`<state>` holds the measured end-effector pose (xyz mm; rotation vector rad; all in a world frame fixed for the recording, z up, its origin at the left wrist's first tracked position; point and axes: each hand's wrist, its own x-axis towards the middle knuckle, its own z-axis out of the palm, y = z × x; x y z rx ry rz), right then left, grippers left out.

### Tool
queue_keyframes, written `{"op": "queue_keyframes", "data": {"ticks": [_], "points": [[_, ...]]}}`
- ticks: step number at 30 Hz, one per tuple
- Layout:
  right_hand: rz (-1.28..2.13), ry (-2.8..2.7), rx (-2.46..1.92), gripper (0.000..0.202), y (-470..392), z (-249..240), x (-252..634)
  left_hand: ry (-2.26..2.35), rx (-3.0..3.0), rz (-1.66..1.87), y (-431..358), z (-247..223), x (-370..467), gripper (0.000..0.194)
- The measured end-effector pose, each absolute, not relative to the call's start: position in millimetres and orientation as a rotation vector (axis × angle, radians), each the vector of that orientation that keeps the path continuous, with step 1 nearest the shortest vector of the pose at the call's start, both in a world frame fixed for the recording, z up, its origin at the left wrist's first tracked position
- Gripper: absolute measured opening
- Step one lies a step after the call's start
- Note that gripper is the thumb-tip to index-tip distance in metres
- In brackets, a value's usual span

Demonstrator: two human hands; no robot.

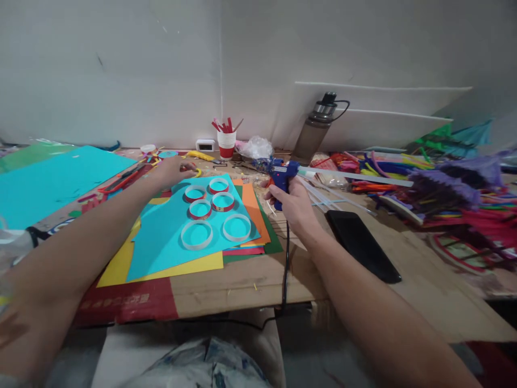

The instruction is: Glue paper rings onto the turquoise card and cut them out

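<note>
My right hand (293,202) is wrapped round a blue hot glue gun (284,171), held above the cardboard with a long translucent glue stick (359,177) out of its back. To the left, my left hand (172,172) reaches over the far edge of a turquoise sheet (161,253). Its fingers are bent together at a small yellow curved piece (197,172), whose kind is unclear. On the sheet stand several short rings, some red-banded like this ring (200,209), others plain white like this ring (196,234).
Orange, yellow and green paper lies under the sheet. A black phone (361,245) and clear glue sticks are at right. Behind stand a paper cup (226,143) with red sticks and a leaning bottle (313,129). Pipe cleaners (379,167) are heaped at right; a yellow cutter (203,157) lies behind.
</note>
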<state>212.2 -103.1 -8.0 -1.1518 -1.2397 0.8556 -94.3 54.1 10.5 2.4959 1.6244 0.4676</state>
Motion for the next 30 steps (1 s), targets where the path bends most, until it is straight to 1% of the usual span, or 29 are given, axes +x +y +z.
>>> {"op": "queue_keyframes", "data": {"ticks": [2, 4, 6, 9, 12, 14, 16, 18, 20, 23, 27, 30], "points": [[0.842, -1.254, -1.138, 0.017, -104.6, -5.8, 214.0, 1.468, 2.505, 0.56, 30.6, 19.8, -85.4, 0.032], [0.824, -1.253, -1.113, 0.016, -105.2, -4.7, 216.5, 1.215, 2.575, 0.517, 2.6, 29.5, -72.6, 0.034], [0.809, -1.254, -1.078, 0.016, -105.1, -4.8, 219.1, 0.984, 2.615, 0.416, -23.2, 34.6, -57.7, 0.042], [0.792, -1.252, -1.047, 0.016, -104.5, -6.3, 221.8, 0.7, 2.634, 0.251, -47.8, 29.8, -38.6, 0.055], [0.785, -1.235, -1.046, 0.016, -103.7, -8.1, 221.9, 0.628, 2.659, 0.178, -53.8, 19.3, -31.9, 0.065], [0.777, -1.233, -1.071, 0.015, -103.1, -9.7, 220.6, 0.645, 2.681, 0.192, -49.7, 16.1, -36.2, 0.062], [0.775, -1.235, -1.106, 0.016, -102.7, -11.4, 218.4, 0.752, 2.69, 0.287, -40.0, 16.8, -46.0, 0.054], [0.779, -1.242, -1.126, 0.016, -102.9, -12.9, 215.6, 1.03, 2.632, 0.464, -25.2, 19.1, -57.7, 0.042], [0.795, -1.248, -1.135, 0.018, -103.5, -13.9, 212.6, 1.312, 2.564, 0.523, -7.0, 20.4, -67.9, 0.036], [0.821, -1.244, -1.148, 0.022, -104.8, -14.8, 209.1, 1.488, 2.586, 0.387, 21.3, 17.7, -75.8, 0.037], [0.838, -1.248, -1.166, 0.026, -105.8, -14.5, 207.2, 1.532, 2.602, 0.135, 48.8, 10.9, -74.1, 0.039], [0.85, -1.255, -1.189, 0.027, -105.8, -14.2, 206.4, 1.516, 2.599, 0.001, 58.9, 7.6, -68.9, 0.037]]}}
